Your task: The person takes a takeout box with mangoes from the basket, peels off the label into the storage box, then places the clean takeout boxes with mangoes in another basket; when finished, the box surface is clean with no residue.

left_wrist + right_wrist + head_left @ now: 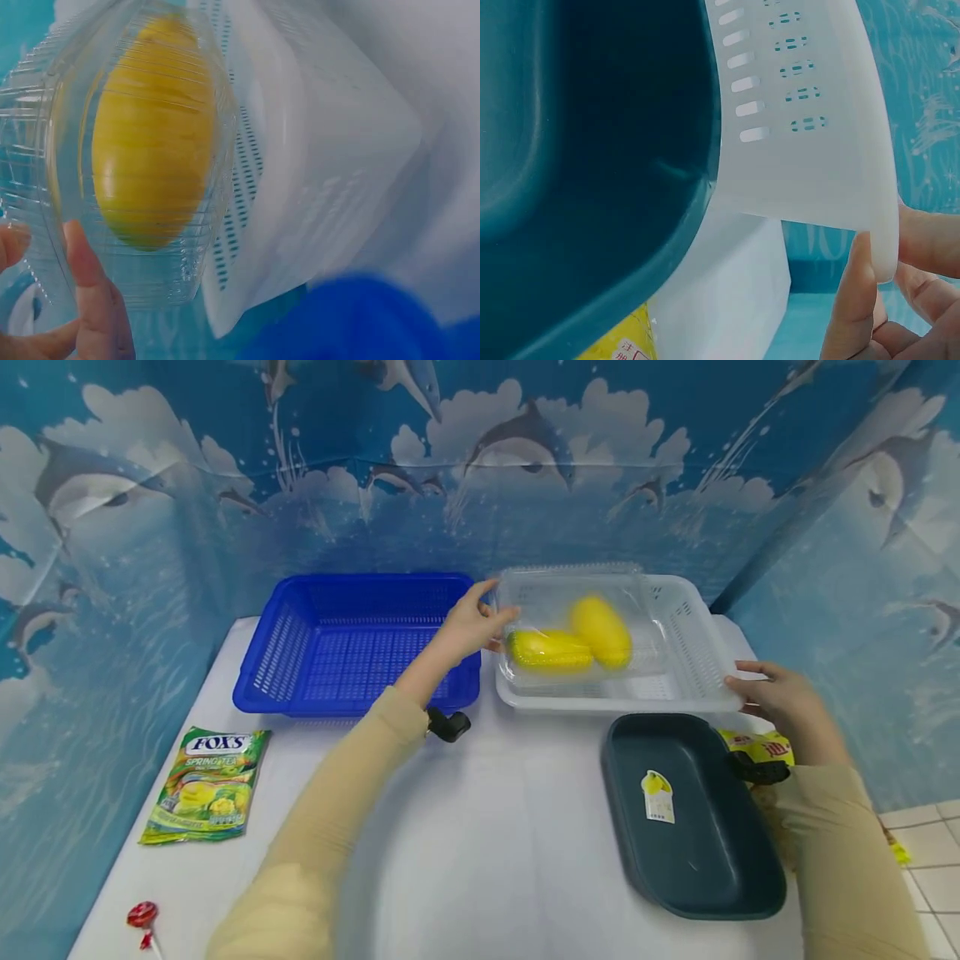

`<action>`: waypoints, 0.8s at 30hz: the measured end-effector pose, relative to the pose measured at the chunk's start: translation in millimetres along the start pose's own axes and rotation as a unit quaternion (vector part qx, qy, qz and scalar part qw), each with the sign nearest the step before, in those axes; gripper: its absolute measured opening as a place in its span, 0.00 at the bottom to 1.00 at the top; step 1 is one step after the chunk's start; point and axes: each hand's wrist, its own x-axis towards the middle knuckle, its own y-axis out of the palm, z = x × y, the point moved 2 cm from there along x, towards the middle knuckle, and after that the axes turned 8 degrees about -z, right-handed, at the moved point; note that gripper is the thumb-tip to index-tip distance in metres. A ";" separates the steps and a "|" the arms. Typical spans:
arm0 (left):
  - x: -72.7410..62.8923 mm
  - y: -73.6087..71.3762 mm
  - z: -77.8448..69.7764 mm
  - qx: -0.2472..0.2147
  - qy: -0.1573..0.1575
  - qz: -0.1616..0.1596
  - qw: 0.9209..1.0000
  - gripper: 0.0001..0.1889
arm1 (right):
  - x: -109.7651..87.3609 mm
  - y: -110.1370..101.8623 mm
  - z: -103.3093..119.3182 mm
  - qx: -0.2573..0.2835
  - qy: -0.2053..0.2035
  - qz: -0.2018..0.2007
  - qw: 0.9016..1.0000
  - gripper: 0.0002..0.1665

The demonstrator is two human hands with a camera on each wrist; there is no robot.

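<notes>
My left hand (471, 622) grips the left end of a clear plastic clamshell box (540, 597), thumb and fingers pinching its ribbed edge in the left wrist view. Inside the box lie two yellow, mango-like fruits, one lying sideways (550, 651) and one more upright (602, 628). The box overlaps the left part of a white perforated plastic basket (708, 652). At that basket's front right corner, my right hand (787, 702) pinches the rim (883, 247) between thumb and fingers.
A blue perforated basket (262, 689) stands left of the white one. A dark green tray (697, 877) with a fruit label lies in front, partly over a yellow packet (772, 747). A Fox's candy bag (206, 789) and a red lollipop (142, 915) lie at left.
</notes>
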 end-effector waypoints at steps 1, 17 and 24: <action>5.5 5.8 1.6 0.010 -0.003 0.005 1.000 0.39 | 0.4 0.8 -0.3 0.008 0.000 0.004 1.000 0.41; 21.0 55.5 23.5 0.186 0.030 -0.066 0.980 0.36 | 8.3 2.6 3.4 0.022 -0.027 0.020 0.999 0.23; 10.8 55.3 22.1 0.260 0.084 -0.037 0.961 0.29 | 13.2 2.7 8.2 0.007 -0.028 0.015 0.999 0.23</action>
